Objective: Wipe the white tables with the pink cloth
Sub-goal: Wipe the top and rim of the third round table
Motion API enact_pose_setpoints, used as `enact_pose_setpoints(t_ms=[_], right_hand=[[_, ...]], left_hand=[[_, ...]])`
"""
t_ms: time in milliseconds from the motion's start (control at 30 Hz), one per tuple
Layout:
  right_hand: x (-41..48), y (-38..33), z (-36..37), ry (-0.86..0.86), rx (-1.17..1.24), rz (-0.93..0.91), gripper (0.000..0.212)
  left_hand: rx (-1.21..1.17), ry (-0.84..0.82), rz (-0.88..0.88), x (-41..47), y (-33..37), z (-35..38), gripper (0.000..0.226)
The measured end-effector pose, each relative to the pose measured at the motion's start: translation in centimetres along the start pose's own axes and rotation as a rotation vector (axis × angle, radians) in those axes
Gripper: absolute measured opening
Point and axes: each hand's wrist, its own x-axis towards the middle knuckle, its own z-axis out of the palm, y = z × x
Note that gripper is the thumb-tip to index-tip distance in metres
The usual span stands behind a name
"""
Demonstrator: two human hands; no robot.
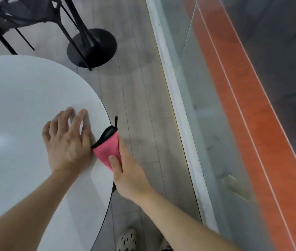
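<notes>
A round white table (26,98) fills the left of the view. My left hand (67,140) rests flat on the tabletop near its right edge, fingers spread. A pink cloth (106,147) with black trim sits at the table's right rim, partly hanging over the edge. My right hand (128,171) grips the cloth, thumb on top of it and fingers wrapped down past the rim. The rest of the cloth is hidden under my right hand.
A black chair (22,13) and a black round pedestal base (92,47) stand beyond the table on the grey plank floor (140,98). A glass wall with an orange band (252,115) runs along the right. A white shoe (126,240) shows at the bottom.
</notes>
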Motion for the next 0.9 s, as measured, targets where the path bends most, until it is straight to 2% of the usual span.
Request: enact_pose_setpoints(t_ms=[133,267,400,533,600,767,833,900], right_hand=[[7.4,-2.7,-0.9,-0.010,-0.084,0.014,0.066],[14.5,-5.7,-0.5,-0.030,-0.059,0.011,0.062],[7.8,-3.5,-1.1,-0.052,-0.090,-0.076,0.068],[2.1,-1.4,-1.8,-0.123,-0.121,-0.068,0.071],[5.2,-3.0,-2.1,-0.135,-0.112,-0.040,0.070],[22.0,-9.7,-2.5,-0.251,-0.248,-0.099,0.068],[24.7,-10.8,-2.0,-0.297,-0.264,-0.113,0.068],[24.1,-10.2,-1.5,-0.263,-0.227,-0.129,0.067]], left_hand=[[-0.002,0.005,-0.008,0.1,0.1,-0.1,0.048],[-0.014,0.028,0.012,0.0,-0.1,0.1,0.049],[-0.023,0.021,-0.016,0.0,-0.1,0.1,0.054],[0.007,-0.002,-0.030,-0.1,0.0,0.3,0.058],[0.002,0.004,-0.025,-0.2,0.0,0.1,0.058],[0.023,0.026,0.002,-0.4,0.0,0.1,0.059],[0.027,0.027,0.000,-0.5,0.1,0.0,0.060],[0.013,0.031,-0.009,-0.6,0.3,-0.1,0.060]])
